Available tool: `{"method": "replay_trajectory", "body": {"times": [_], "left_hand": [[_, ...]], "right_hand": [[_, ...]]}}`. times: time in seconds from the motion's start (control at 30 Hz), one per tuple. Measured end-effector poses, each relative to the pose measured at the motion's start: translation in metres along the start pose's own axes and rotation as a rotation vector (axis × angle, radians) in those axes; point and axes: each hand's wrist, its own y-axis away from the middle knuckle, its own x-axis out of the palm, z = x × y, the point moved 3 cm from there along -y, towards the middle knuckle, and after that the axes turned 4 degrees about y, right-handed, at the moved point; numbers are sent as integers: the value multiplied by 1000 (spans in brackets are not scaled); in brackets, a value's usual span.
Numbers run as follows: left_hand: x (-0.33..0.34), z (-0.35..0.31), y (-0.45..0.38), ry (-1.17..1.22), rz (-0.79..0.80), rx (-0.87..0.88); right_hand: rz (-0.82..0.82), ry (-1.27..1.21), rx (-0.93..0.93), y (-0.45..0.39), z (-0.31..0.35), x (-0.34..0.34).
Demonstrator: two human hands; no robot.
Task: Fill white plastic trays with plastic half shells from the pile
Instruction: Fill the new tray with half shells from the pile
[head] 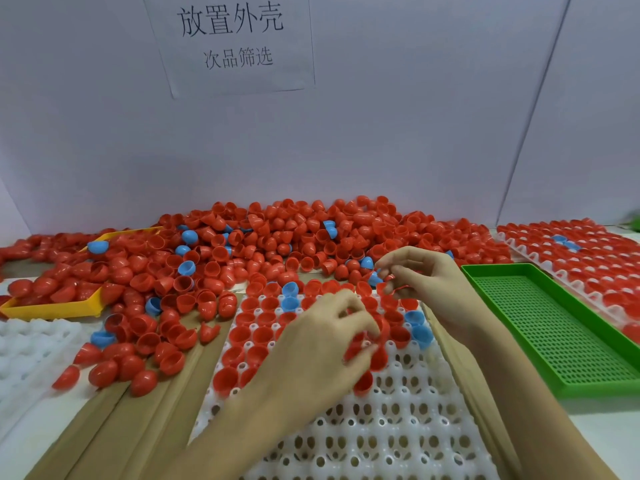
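Observation:
A white plastic tray [391,431] lies in front of me on cardboard. Its far rows hold red and a few blue half shells; the near rows are bare. A big pile of red and blue half shells [263,244] spreads behind it. My left hand [322,341] is over the tray's middle, its fingers curled round red half shells [372,348]. My right hand [426,275] hovers at the tray's far right corner and pinches a red half shell [393,289] between thumb and fingers.
A green perforated tray [554,327] sits to the right, with a filled white tray [588,258] beyond it. A yellow tray [48,308] full of shells lies at the left, and another white tray [24,348] below it. A paper sign [232,39] hangs on the back wall.

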Motion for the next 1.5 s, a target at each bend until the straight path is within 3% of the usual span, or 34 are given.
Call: {"method": "replay_trajectory", "body": {"times": [0.23, 0.4, 0.53, 0.73, 0.9, 1.2, 1.5], "left_hand": [[23, -12, 9, -263, 110, 72], [19, -10, 5, -139, 89, -1], [25, -7, 8, 25, 209, -50], [29, -5, 10, -59, 261, 31], [23, -3, 11, -155, 422, 149], [4, 13, -6, 160, 512, -112], [4, 108, -82, -68, 361, -299]], "right_hand": [[-7, 19, 15, -1, -2, 1], [-10, 17, 30, -2, -3, -1], [-23, 14, 40, -1, -4, -2], [-23, 9, 47, -2, -6, -2], [-40, 0, 60, -2, -9, -4], [-57, -42, 64, -2, -8, -5], [-103, -63, 54, -4, -13, -8]]}}
